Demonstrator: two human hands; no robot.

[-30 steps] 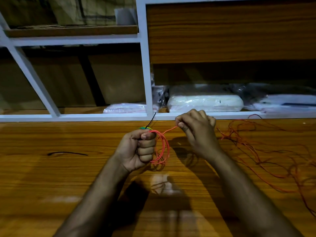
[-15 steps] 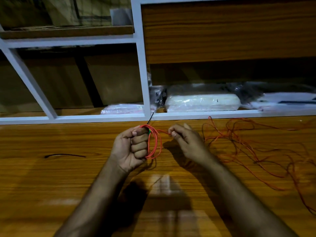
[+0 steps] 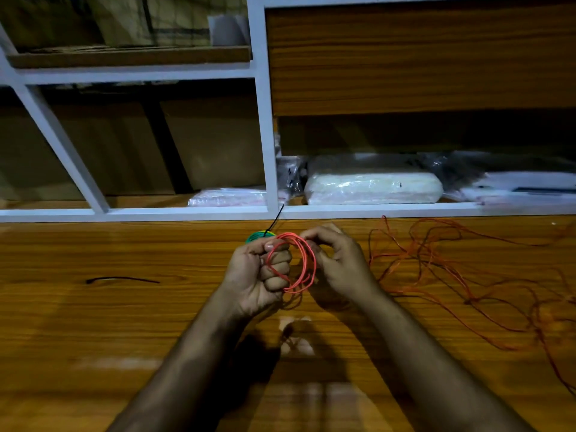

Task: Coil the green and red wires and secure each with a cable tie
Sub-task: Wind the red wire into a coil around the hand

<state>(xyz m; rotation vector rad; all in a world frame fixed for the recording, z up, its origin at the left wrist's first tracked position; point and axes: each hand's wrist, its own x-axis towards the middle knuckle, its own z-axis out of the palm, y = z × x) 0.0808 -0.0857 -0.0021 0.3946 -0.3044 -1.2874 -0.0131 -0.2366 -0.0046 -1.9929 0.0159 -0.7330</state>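
My left hand (image 3: 260,277) is fisted around a small coil of red wire (image 3: 304,265), with several loops standing out beside its fingers. My right hand (image 3: 338,263) pinches the red wire at the top right of that coil. The rest of the red wire (image 3: 467,275) lies loose and tangled on the table to the right. A green wire coil (image 3: 257,236) peeks out just behind my left fist, with the black tail of a cable tie (image 3: 276,218) sticking up from it. Another black cable tie (image 3: 123,279) lies flat on the table at the left.
The work surface is a wooden table (image 3: 124,322). A white-framed shelf (image 3: 265,135) runs along its far edge, holding plastic-wrapped packets (image 3: 372,188) and a pink packet (image 3: 227,197). A wooden panel fills the upper right.
My right hand has come left from a stretched-out pull to the coil, laying another red loop onto it. The loose wire on the right has shifted closer.
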